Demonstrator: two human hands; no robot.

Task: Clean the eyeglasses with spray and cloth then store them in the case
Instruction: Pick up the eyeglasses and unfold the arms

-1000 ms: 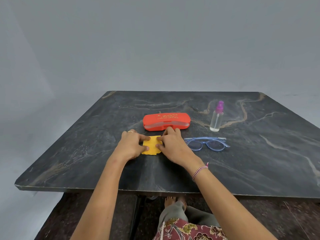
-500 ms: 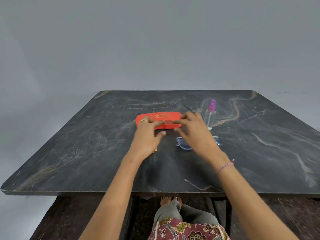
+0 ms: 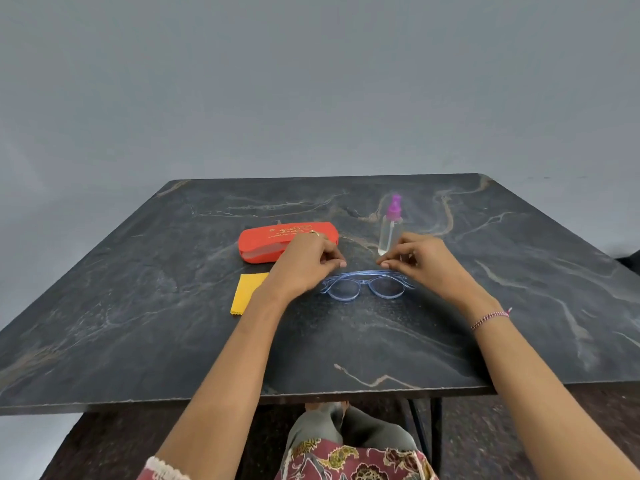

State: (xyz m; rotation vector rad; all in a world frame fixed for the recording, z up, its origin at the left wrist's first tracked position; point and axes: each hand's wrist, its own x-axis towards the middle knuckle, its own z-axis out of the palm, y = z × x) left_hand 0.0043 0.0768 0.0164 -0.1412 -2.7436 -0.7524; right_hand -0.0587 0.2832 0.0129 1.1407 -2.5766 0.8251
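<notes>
Blue clear-framed eyeglasses [image 3: 363,287] lie folded on the dark marble table [image 3: 173,341], lenses toward me. My left hand [image 3: 304,265] and my right hand [image 3: 426,261] hover just behind the frame's two ends. Their fingers are curled, with thumb and forefinger tips a little apart and nothing gripped. The orange case [image 3: 266,242] lies shut behind my left hand, which hides its right front corner. A folded yellow cloth [image 3: 247,292] lies flat left of my left wrist. The clear spray bottle [image 3: 390,225] with its purple nozzle stands upright behind the glasses.
The table's near edge [image 3: 311,398] runs just in front of my lap, and my knees show below it. A plain grey wall stands behind the table. Bare marble stretches on both sides of the objects.
Both hands left the yellow cloth, passed over the orange case, and have come down behind the eyeglasses. The cloth now lies uncovered on the table. The camera view has shifted slightly.
</notes>
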